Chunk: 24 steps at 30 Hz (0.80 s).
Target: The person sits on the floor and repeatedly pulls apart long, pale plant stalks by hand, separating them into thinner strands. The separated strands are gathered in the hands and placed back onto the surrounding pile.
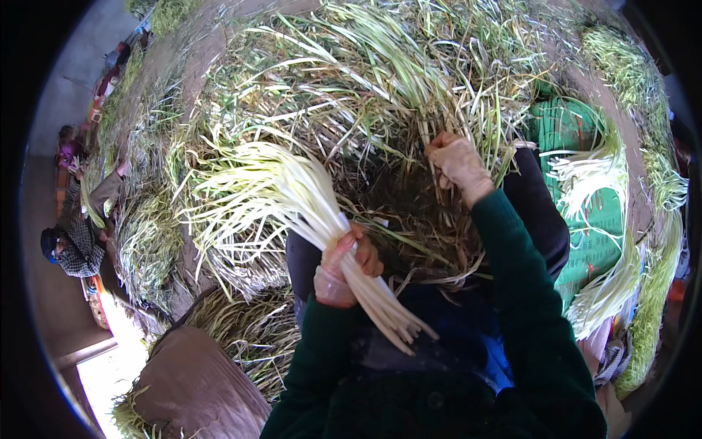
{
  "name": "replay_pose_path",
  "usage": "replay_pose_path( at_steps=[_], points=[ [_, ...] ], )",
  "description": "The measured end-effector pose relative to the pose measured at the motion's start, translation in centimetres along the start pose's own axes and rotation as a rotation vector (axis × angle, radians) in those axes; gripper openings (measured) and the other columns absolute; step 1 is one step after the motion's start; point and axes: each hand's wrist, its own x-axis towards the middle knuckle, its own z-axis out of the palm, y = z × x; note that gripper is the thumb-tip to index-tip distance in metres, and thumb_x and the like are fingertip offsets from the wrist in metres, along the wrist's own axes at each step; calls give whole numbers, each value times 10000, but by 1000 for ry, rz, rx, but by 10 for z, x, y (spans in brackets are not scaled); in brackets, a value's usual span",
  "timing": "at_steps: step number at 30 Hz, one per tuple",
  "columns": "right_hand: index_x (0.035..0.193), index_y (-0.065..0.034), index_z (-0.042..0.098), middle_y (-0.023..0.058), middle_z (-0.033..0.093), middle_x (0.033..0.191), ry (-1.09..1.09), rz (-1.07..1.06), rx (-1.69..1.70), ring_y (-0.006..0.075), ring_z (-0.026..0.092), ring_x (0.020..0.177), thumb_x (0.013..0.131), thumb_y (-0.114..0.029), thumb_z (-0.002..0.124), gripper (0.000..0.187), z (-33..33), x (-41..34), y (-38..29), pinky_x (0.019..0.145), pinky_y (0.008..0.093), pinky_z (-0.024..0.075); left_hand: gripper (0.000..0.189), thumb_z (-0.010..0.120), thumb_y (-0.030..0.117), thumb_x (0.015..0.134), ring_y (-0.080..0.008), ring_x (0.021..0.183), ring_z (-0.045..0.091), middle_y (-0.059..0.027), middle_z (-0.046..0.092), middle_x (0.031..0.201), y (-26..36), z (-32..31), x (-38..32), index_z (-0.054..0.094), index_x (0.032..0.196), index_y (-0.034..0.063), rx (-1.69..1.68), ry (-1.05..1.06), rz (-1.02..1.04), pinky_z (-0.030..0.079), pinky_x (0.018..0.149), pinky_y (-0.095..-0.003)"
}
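My left hand (348,263) grips a bundle of pale leafy stalks (307,186) that look like blanched garlic greens. Their yellow-green leaves fan out to the upper left, and the white stem ends point down towards my lap. Thin, pale gloves seem to cover both hands. At the near side of a large heap of untrimmed greens (351,88), my right hand (458,164) is closed around brownish stalks (445,203). Green and white leaves (406,71) extend up from there across the heap. Dark, dry litter (403,192) lies between my hands.
To the right, cleaned pale stalks (589,170) lie across a green woven sack (595,258) bearing writing. A brown cloth-like cover (197,384) is at the lower left, near more stalks (252,335). Another person (77,247) sits at the far left beside more greens (145,247).
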Motion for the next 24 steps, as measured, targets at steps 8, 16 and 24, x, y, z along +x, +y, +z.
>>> replay_pose_path(
  at_steps=[8,16,24],
  points=[
    [804,-58,557,40,559,543,-167,-275,69,95,539,404,847,-156,642,136,20,-106,-11,378,265,413,443,716,176,799,-139,495,509,-26,517,602,25,36,4,534,1172,21,264,152,238,426,459,-268],
    [762,-59,551,138,573,670,-54,-823,-404,327,588,573,781,-141,655,134,40,-131,1,501,390,474,309,745,69,749,-178,444,526,-93,590,687,23,18,60,598,987,-62,586,351,145,452,394,-295],
    [933,-18,597,41,583,647,-235,-267,422,79,551,457,887,-187,613,176,18,-96,-28,379,221,427,276,731,60,754,-190,433,526,-92,584,723,20,-4,59,572,954,-42,490,304,153,461,368,-298]
  ],
)
